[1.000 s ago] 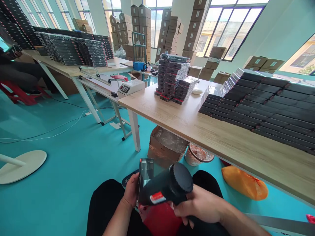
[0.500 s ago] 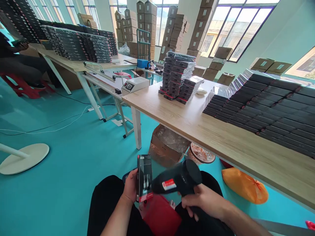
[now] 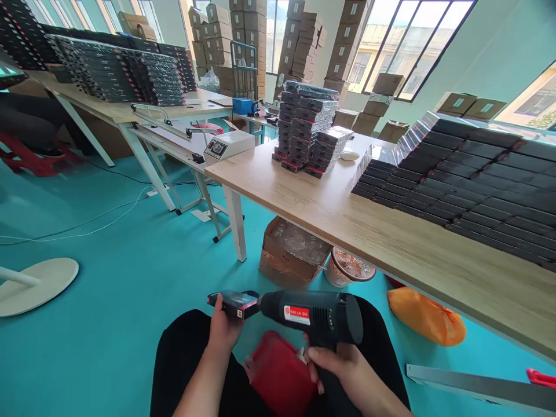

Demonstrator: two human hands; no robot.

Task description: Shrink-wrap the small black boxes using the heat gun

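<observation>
Below the near edge of the bench (image 3: 330,208), the left hand (image 3: 223,329) grips the small box (image 3: 237,300), and the right hand (image 3: 336,362) is closed around the handle of the heat gun (image 3: 319,315). The nozzle is very near the box; hot air on one spot could warp its surface or burn the left fingers.

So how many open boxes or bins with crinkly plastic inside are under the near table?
2: a cardboard box, and a round bin just to its right. More could be hidden behind them or under the tabletop.
</observation>
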